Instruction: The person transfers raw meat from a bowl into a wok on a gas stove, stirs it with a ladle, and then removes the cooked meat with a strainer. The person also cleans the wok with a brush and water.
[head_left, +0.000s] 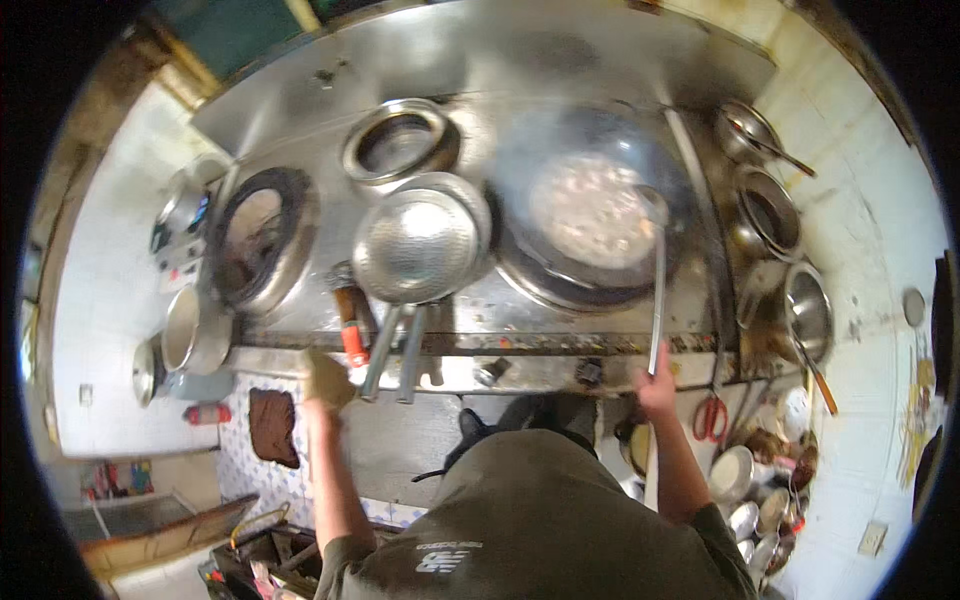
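Note:
My right hand (655, 386) grips the long metal handle of a ladle (660, 281) at the front edge of the steel range. Its bowl rests at the right side of a large dark wok (517, 142). Inside the wok is a pale, bubbling liquid with pieces of food (589, 210), and steam rises from it. My left hand (324, 382) is by the range's front edge, left of two overlapping metal pans (416, 247) whose handles point toward me. It is blurred and appears closed around a beige cloth (319, 367); the fingers are hidden.
A blackened burner ring (262, 232) lies at left, and a metal pot (401, 142) stands behind the pans. An orange-ended tool (351, 330) lies beside their handles. Several bowls and pots (810, 311) line the right side. Red-handled scissors (710, 418) hang at the range's front right.

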